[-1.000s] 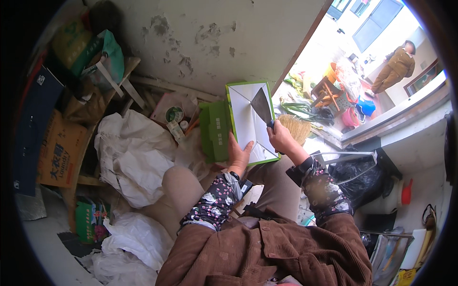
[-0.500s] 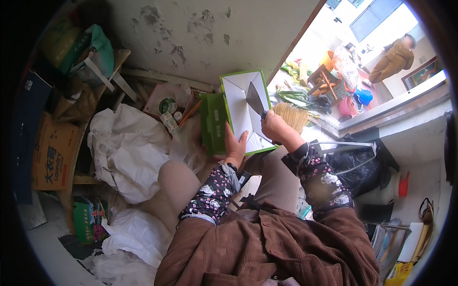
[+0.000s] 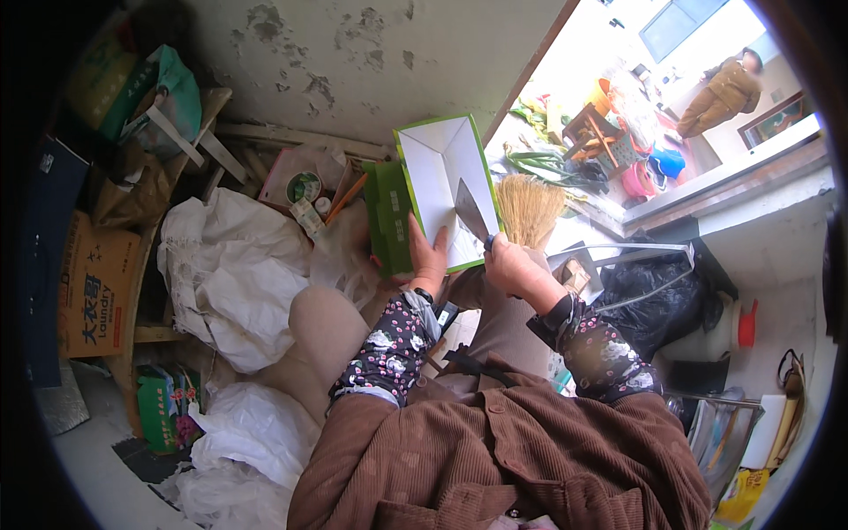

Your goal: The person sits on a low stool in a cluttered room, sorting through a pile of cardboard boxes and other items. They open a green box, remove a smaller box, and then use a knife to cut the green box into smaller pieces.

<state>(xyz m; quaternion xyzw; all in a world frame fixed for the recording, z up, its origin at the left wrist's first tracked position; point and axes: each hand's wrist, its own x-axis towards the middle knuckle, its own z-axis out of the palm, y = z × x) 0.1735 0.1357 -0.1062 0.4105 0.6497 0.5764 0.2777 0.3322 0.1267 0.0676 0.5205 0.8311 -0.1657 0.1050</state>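
Observation:
An open green box point(image 3: 384, 203) with a white inside is tilted up in front of my knees. My left hand point(image 3: 428, 252) grips its lower left side, with the thumb over the white inside and the fingers behind. My right hand point(image 3: 517, 267) is closed around the handle of a kitchen knife point(image 3: 471, 209). The blade points up and to the left, over the white inside near the box's right edge. Whether the blade touches the cardboard, I cannot tell.
A straw broom point(image 3: 530, 208) stands just right of the box. Beside my right forearm is a long-handled dustpan point(image 3: 579, 276), then a black plastic bag point(image 3: 649, 287). White sacks point(image 3: 230, 265) lie at left, near a brown carton point(image 3: 97, 291). Another person point(image 3: 720, 97) stands beyond the doorway.
My right hand has drawn the knife down toward the box's near end. The box sits slightly higher and farther left in view. More of the dustpan shows beside my right forearm.

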